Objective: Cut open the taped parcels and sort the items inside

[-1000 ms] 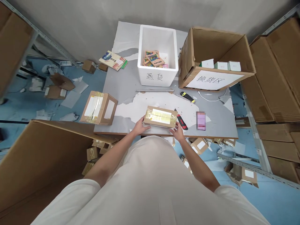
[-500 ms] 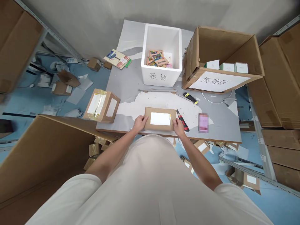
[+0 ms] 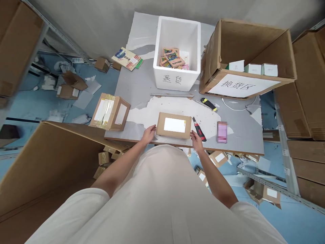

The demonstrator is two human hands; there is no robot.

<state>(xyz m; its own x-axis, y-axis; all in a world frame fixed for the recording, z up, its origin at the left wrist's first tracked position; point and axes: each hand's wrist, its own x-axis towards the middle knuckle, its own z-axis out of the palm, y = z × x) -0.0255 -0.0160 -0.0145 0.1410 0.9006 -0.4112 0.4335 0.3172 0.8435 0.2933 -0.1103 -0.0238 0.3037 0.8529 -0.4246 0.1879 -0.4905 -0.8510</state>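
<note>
A flat brown cardboard box (image 3: 162, 132) with a white label on top lies on the grey table near its front edge. Just off its left end is my left hand (image 3: 149, 133), fingers stretched out and holding nothing. At the box's right end my right hand (image 3: 196, 139) is open, fingertips close to the corner; whether they touch it I cannot tell. Beside that hand lies a red and black utility knife (image 3: 199, 129), its blade end pointing away from me. A yellow and black cutter (image 3: 209, 104) rests farther back.
A white foam bin (image 3: 177, 80) holding small packs and a large carton (image 3: 289, 72) with white boxes stand at the back. A taped parcel (image 3: 121, 113) sits left, near books (image 3: 126, 59). A phone (image 3: 222, 132) lies right. A big open carton (image 3: 63, 159) stands lower left.
Both hands have let go of the flat box and moved slightly outward from its ends, with their fingers opened. The box remains on the table. The view has shifted a little.
</note>
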